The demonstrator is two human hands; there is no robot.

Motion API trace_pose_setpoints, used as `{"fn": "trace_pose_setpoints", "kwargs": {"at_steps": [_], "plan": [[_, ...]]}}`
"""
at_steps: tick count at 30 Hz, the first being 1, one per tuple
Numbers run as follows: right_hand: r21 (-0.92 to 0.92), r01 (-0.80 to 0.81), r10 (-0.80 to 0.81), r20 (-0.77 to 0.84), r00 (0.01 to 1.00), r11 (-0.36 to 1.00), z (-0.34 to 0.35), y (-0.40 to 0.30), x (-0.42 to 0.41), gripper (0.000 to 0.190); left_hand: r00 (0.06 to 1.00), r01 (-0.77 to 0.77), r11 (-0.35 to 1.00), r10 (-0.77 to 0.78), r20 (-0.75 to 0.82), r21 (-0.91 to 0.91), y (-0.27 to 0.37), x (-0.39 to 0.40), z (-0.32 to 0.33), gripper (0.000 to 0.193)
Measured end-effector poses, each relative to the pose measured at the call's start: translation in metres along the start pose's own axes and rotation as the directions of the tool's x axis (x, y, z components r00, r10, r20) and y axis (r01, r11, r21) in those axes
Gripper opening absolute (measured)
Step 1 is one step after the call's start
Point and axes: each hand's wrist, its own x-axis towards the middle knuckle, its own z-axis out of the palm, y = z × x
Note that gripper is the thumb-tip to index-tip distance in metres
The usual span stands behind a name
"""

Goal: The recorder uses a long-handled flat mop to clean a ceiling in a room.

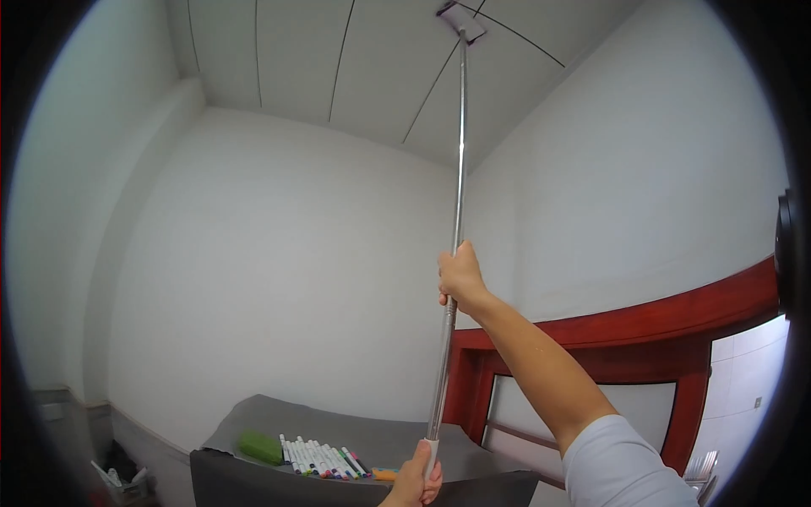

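Observation:
A flat mop with a long metal pole [461,146] reaches up from my hands to the ceiling. Its rectangular head [462,23], pale with a purple edge, lies at a panel seam of the ceiling [285,57] near the top of the picture. My right hand [462,275] is closed around the middle of the pole, with the arm stretched upward. Lower down, my left hand [418,475] grips the white handle end [432,453] of the same pole.
Below stands a surface with a grey cover [355,426], bearing a green cloth-like item [260,447], several marker pens [320,457] and an orange item [384,474]. A red wooden door frame [602,326] is at right. A container [123,488] with items sits lower left.

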Motion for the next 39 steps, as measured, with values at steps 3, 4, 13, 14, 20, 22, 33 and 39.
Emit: {"fn": "trace_pose_setpoints", "kwargs": {"at_steps": [3,4,13,14,20,22,33,39], "plan": [[-0.098,-0.076,0.080,0.038,0.996,0.992,0.018,0.018,0.017,0.027,0.997,0.053,0.991,-0.047,0.055,-0.127,0.000,0.000,-0.006,0.050],[-0.089,-0.080,0.084,0.044,0.995,0.993,0.023,0.023,0.025,0.027,0.995,0.067,0.992,-0.058,0.083,-0.107,0.007,0.004,-0.005,0.055],[0.182,-0.292,0.223,0.324,0.919,0.939,0.081,0.103,0.001,0.017,0.899,-0.132,0.887,0.295,-0.324,0.442,0.025,-0.006,-0.019,0.052],[0.275,-0.365,0.263,0.344,0.901,0.890,0.087,0.105,-0.009,0.018,0.863,-0.146,0.820,0.379,-0.334,0.554,0.015,-0.011,-0.028,0.047],[0.600,-0.567,0.220,0.553,0.804,0.564,0.087,0.115,-0.027,0.024,0.931,-0.251,0.932,0.306,-0.197,0.260,0.040,-0.069,-0.014,0.028],[0.698,-0.587,0.149,0.583,0.798,0.411,0.086,0.115,-0.030,0.026,0.963,-0.193,0.957,0.227,-0.143,0.219,0.050,-0.075,-0.026,0.025],[0.752,-0.597,-0.074,0.637,0.767,0.279,0.077,0.060,-0.076,0.019,0.921,-0.258,0.796,0.374,-0.110,0.547,0.136,-0.068,0.016,0.017],[0.777,-0.620,-0.068,0.628,0.775,0.111,0.101,0.041,-0.073,0.021,0.869,-0.289,0.658,0.485,-0.098,0.695,0.186,-0.031,0.008,0.017]]}}
